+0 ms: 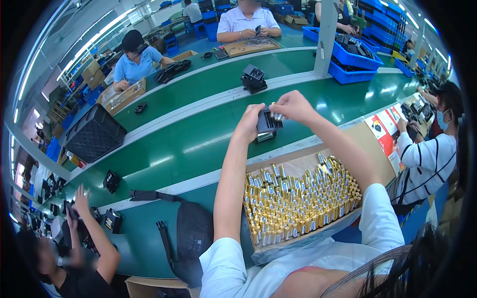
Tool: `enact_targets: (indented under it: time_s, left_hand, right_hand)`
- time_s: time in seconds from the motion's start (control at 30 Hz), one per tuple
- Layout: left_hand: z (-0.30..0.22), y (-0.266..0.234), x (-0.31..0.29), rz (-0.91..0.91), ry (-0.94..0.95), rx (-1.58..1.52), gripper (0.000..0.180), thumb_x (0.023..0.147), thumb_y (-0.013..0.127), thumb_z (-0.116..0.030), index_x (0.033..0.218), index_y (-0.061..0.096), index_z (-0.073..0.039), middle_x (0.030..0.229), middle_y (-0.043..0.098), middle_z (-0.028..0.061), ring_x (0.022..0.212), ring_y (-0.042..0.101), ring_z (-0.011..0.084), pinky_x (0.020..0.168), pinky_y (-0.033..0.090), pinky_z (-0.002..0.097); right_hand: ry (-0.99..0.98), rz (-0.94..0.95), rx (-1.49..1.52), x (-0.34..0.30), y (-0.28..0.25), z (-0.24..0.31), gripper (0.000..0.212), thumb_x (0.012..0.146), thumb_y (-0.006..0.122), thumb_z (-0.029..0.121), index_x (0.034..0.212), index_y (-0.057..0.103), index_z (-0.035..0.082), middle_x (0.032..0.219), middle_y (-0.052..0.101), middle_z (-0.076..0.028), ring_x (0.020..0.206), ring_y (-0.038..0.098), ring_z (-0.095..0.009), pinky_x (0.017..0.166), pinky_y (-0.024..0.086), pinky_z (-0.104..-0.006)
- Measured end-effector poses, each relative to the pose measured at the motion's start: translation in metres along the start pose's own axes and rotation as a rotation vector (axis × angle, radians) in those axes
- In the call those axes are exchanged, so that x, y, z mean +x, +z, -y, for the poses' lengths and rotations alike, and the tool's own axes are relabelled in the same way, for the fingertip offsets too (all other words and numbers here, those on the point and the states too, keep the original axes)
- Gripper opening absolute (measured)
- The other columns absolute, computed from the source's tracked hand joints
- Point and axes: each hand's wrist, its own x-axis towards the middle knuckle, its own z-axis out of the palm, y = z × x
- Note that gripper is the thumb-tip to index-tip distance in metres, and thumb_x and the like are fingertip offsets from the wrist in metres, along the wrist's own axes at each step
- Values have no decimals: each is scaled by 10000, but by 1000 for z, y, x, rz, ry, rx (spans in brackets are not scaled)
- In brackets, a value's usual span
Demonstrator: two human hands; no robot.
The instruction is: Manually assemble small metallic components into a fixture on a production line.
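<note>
My left hand (247,122) holds a small black device (267,125) with an open slot, raised above the green conveyor belt (198,134). My right hand (294,106) is over the device's top and pinches a gold cylindrical battery (276,115) at the slot. Below my arms lies a flat tray (365,141) lined with plastic and packed with several upright gold batteries (298,198).
Black devices (253,78) and small black parts sit along the belt. A black bag (191,238) lies at my left. A black crate (94,133) and blue bins (350,62) stand beside the line. Other people work across the belt and on both sides.
</note>
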Motion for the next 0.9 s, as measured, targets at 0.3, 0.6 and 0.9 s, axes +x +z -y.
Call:
enact_targets:
  time_s: [0.3,0.6,0.9]
  left_hand:
    - [19,-12,6,-195,74,39,363,958,591,-222,1199,468,19,1046,598,173,811,647,224,672,584,376]
    - [6,-9,7,-220,79,2,468,949,629,-225,1260,426,60,1064,576,215,822,631,250,653,588,402]
    - [23,-17,25,-301,190,228,500,968,615,-221,1346,362,-15,1135,527,245,931,608,306,676,607,434]
  right_hand:
    - [-111,-47,-205,0,32,2,227,795,782,214,816,750,-9,537,588,-21,458,483,-102,469,387,-232]
    - [-476,-245,-113,-15,42,-30,133,793,796,106,877,763,9,519,561,5,446,437,-71,436,313,-216]
    - [-779,-347,-177,-10,49,-45,143,788,793,95,911,774,25,529,572,-2,443,435,-86,445,355,-232]
